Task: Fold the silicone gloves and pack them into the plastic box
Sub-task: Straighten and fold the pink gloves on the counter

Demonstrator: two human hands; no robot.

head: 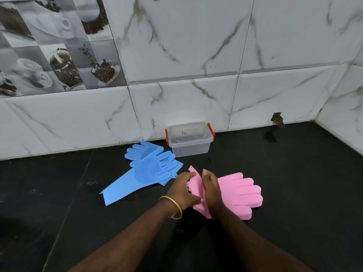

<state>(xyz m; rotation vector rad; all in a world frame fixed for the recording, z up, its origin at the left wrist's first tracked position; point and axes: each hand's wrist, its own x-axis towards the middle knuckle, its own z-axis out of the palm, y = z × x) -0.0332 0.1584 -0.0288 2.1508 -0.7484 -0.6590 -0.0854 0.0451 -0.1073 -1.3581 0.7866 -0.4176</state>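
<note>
A pair of pink silicone gloves (240,195) lies stacked on the black counter, fingers pointing right. Their cuff end is lifted upright between my hands. My left hand (183,190) grips the raised cuff from the left, fingers curled round it. My right hand (211,190) presses against the cuff from the right, thumb up. Two blue silicone gloves (147,169) lie overlapped to the left, cuffs toward me. The clear plastic box (189,141) with red clips stands against the wall behind them, lid on.
The black counter (78,213) meets a marble-tiled wall at the back and another on the right. A small hole in the wall (277,118) sits near the back right corner. A gold bangle is on my left wrist.
</note>
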